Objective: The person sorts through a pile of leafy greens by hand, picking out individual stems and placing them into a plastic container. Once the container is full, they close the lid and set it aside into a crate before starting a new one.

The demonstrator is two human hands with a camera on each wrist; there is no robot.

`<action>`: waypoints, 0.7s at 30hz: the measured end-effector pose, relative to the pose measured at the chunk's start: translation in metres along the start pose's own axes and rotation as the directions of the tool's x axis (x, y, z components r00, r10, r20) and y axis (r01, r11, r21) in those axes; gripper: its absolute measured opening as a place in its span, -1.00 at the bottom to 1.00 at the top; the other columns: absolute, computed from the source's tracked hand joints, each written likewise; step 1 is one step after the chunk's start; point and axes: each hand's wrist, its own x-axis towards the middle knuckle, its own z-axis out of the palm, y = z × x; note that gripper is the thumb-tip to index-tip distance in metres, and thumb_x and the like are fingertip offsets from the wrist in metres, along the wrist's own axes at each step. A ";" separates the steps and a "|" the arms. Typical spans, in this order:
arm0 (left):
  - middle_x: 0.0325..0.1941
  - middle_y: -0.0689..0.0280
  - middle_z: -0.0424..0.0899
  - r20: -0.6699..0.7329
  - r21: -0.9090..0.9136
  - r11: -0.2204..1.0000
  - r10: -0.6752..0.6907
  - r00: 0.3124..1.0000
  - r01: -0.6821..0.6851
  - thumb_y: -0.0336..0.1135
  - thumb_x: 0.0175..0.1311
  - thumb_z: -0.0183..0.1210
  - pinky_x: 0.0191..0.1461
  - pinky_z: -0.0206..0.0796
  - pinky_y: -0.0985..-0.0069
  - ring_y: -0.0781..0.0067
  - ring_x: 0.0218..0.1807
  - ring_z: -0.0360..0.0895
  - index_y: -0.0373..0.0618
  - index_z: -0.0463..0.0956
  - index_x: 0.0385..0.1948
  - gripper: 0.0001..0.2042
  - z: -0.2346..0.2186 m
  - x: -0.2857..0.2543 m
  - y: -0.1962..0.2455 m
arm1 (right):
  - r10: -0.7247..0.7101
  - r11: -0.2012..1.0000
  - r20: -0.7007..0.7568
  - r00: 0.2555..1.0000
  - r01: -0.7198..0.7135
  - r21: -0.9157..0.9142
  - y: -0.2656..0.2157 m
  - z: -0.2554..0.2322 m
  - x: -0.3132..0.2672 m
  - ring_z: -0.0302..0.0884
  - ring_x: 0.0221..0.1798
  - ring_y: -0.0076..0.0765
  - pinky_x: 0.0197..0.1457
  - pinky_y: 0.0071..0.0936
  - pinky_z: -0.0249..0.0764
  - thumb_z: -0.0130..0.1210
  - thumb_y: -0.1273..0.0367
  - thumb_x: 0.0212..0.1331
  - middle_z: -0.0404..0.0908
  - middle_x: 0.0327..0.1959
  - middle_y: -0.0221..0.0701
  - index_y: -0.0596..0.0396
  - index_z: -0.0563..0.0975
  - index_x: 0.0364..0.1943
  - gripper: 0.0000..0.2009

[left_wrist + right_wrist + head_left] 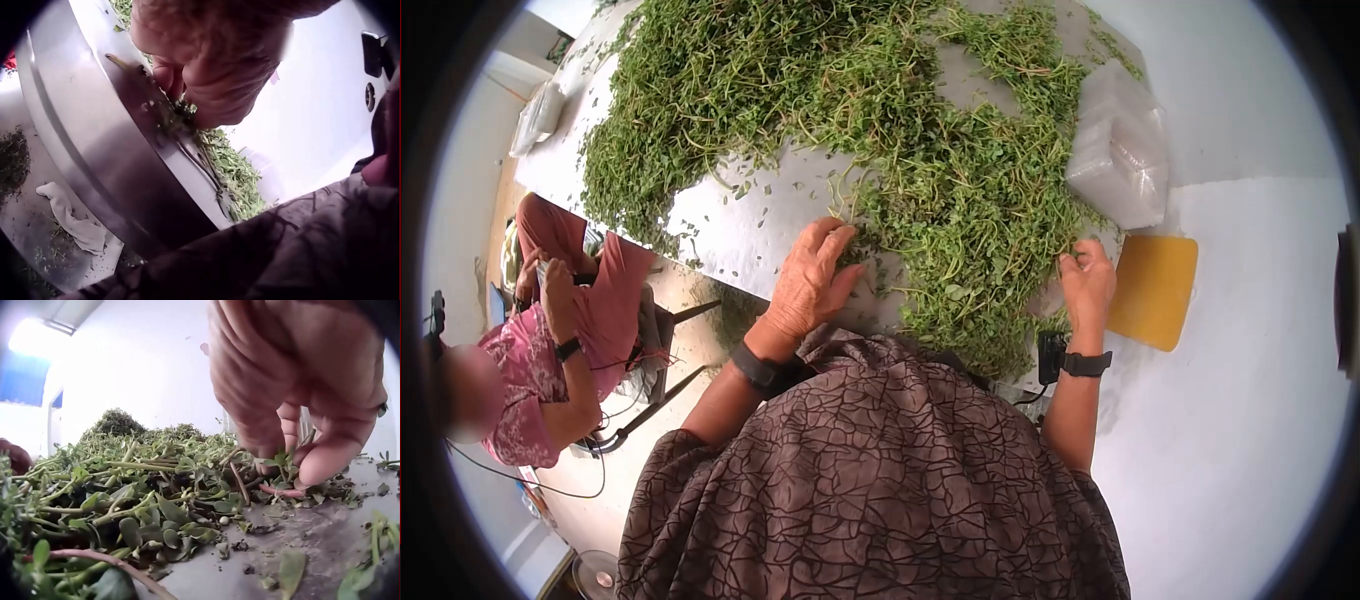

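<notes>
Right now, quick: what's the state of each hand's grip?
Left hand: fingers bent by the greens; whether it holds any cannot be told.
Right hand: closed, pinching a small leafy sprig.

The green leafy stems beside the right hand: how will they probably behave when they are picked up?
The leafy stems will probably feel light and bend easily, as they are thin and several curve. They cross over one another, so lifting one may drag others along. The leaves might break off, since loose bits lie on the table.
</notes>
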 end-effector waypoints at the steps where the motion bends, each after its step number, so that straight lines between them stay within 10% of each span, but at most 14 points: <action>1: 0.04 0.10 0.42 -0.021 -0.034 0.999 -0.022 1.000 0.022 -0.47 -0.02 0.29 -0.03 0.42 0.29 0.02 -0.08 0.50 -0.18 0.40 0.02 -0.52 0.000 -0.001 -0.003 | 0.020 0.963 0.077 0.997 -0.040 0.268 0.000 0.000 0.004 0.42 -0.50 -0.52 -0.39 -0.52 0.37 0.18 0.42 0.07 0.52 -0.53 -0.42 0.22 0.54 -0.25 -0.81; 8: -0.07 0.08 0.48 -0.160 -0.234 0.954 -0.229 0.960 0.189 -0.52 0.07 0.17 -0.16 0.42 0.34 0.06 -0.22 0.53 -0.21 0.46 -0.14 -0.72 0.006 0.003 -0.018 | 0.022 0.734 0.034 0.999 -0.039 0.678 -0.040 -0.017 0.014 0.30 -0.52 -0.73 -0.48 -0.72 0.23 0.09 0.58 0.10 0.47 -0.55 -0.55 0.24 0.52 -0.40 -0.99; 10: -0.08 0.12 0.50 -0.189 -0.224 0.958 -0.223 0.956 0.179 -0.54 0.10 0.14 -0.18 0.41 0.42 0.19 -0.27 0.53 -0.21 0.47 -0.15 -0.76 0.008 0.002 -0.022 | -0.045 0.867 -0.002 0.999 0.040 0.497 -0.037 -0.014 0.021 0.49 -0.42 -0.48 -0.34 -0.52 0.40 0.17 0.41 0.12 0.58 -0.45 -0.38 0.23 0.55 -0.30 -0.84; 12: -0.08 0.16 0.51 -0.222 -0.210 0.961 -0.224 0.949 0.178 -0.56 0.13 0.11 -0.21 0.40 0.50 0.32 -0.31 0.54 -0.21 0.47 -0.17 -0.78 0.009 0.003 -0.024 | 0.002 0.973 -0.064 0.998 -0.016 -0.231 -0.045 -0.013 0.017 0.58 -0.20 -0.10 -0.13 -0.23 0.46 0.19 0.17 0.10 0.62 -0.28 -0.16 0.18 0.55 -0.15 -0.63; 16: -0.19 0.15 0.54 -0.273 -0.225 0.960 -0.226 0.935 0.167 -0.55 0.10 0.13 -0.17 0.40 0.37 0.10 -0.24 0.54 -0.19 0.49 -0.27 -0.85 0.007 0.006 -0.027 | -0.041 0.946 -0.029 0.999 0.030 -0.323 -0.045 -0.004 0.014 0.54 -0.11 0.08 -0.06 -0.08 0.43 0.22 0.05 0.02 0.60 -0.20 -0.04 0.13 0.53 -0.07 -0.50; 21: -0.24 0.15 0.56 -0.278 -0.258 0.952 -0.238 0.930 0.167 -0.56 0.09 0.13 -0.15 0.41 0.37 0.10 -0.23 0.55 -0.22 0.49 -0.34 -0.90 0.006 0.008 -0.027 | 0.013 0.951 0.107 0.994 -0.046 0.304 -0.042 0.009 0.035 0.47 -0.47 -0.41 -0.37 -0.43 0.37 0.26 0.40 0.00 0.59 -0.49 -0.30 0.21 0.54 -0.34 -0.81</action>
